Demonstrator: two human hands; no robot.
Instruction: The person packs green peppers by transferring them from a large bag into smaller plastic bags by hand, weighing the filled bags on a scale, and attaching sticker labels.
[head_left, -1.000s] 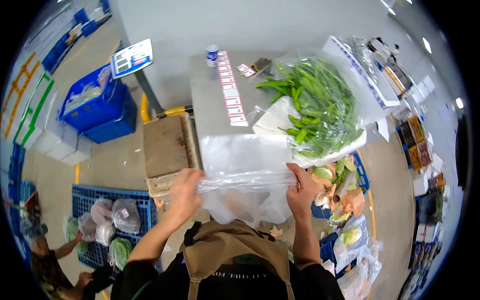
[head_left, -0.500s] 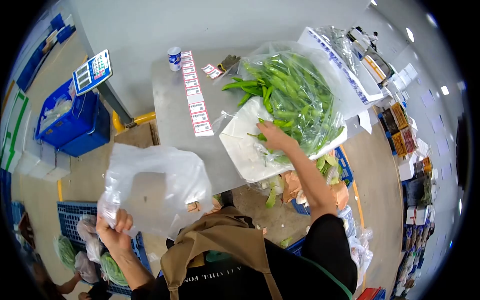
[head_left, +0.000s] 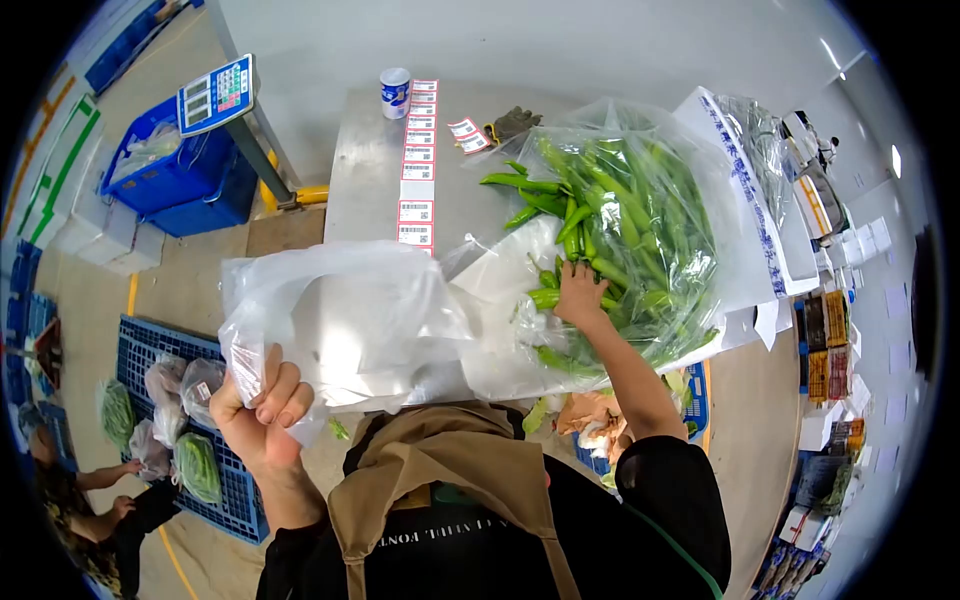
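My left hand (head_left: 265,405) is closed on the edge of a clear plastic bag (head_left: 350,290), which hangs open over the front of the metal table (head_left: 362,150). My right hand (head_left: 582,293) reaches among green peppers (head_left: 635,200) that spill from a large clear bag on the table's right side. Its fingers are spread and touch the peppers near the bag's mouth; their tips are partly hidden among them. A white sheet of packing (head_left: 500,270) lies under the peppers.
A label strip (head_left: 418,150), a can (head_left: 395,93) and a dark glove (head_left: 513,124) lie along the table. A scale display (head_left: 217,94) stands left, near blue crates (head_left: 170,160). Bagged vegetables (head_left: 197,466) rest on a blue pallet beside another person (head_left: 90,510). A white foam box (head_left: 745,190) stands right.
My right hand has let go of the clear bag and moved right to the peppers. My left hand, still gripping the bag, has moved left. The view has shifted.
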